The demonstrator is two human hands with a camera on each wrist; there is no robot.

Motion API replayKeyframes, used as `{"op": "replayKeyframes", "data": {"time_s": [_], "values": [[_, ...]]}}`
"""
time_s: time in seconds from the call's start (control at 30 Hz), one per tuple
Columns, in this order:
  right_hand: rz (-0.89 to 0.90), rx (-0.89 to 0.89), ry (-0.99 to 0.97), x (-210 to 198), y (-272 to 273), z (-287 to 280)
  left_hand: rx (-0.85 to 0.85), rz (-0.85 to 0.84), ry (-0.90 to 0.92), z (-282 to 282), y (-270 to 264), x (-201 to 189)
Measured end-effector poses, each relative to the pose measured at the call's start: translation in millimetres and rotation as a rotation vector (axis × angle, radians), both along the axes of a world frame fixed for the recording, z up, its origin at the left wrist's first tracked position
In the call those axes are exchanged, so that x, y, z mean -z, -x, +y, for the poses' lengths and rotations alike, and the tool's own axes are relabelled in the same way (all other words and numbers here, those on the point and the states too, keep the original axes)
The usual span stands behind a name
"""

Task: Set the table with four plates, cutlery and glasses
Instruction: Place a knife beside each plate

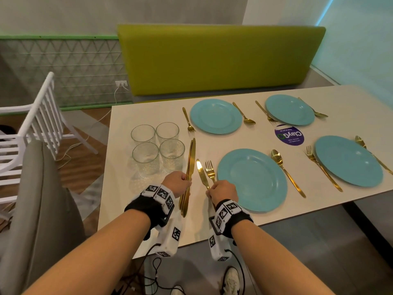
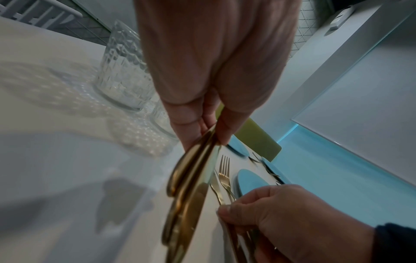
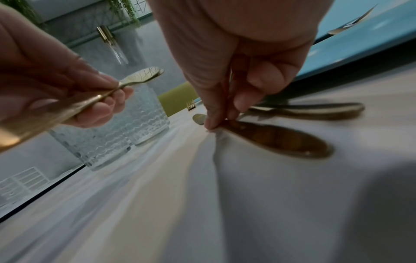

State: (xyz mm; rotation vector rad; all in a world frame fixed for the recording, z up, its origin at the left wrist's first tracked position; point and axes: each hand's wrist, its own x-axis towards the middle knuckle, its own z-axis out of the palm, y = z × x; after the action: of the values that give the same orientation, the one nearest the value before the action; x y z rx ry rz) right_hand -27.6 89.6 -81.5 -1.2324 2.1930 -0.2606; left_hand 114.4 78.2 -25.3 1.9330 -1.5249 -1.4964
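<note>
Knives are the risky bit here imo. The left hand [image 1: 177, 182] pinches a loose bundle of gold knives [image 1: 188, 173] by their handles, blades fanning up above the table [image 1: 148, 209], right beside the four glasses [image 1: 157, 146]. If that grip slackens, one could slide out and clip a glass. The right hand [image 1: 223, 192] pinches the handle of a single knife [image 1: 202, 173] lying next to the fork [image 1: 210, 170], left of the near plate [image 1: 252, 179]. It's blurry, but it could nudge that fork crooked.
</note>
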Motion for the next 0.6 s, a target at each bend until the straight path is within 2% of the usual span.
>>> {"op": "replayKeyframes", "data": {"time_s": [0.6], "values": [[-0.022,0.016,-0.050,-4.2,8.4,2.5,0.026,-0.018,0.007,1.0,8.4,3.1]]}}
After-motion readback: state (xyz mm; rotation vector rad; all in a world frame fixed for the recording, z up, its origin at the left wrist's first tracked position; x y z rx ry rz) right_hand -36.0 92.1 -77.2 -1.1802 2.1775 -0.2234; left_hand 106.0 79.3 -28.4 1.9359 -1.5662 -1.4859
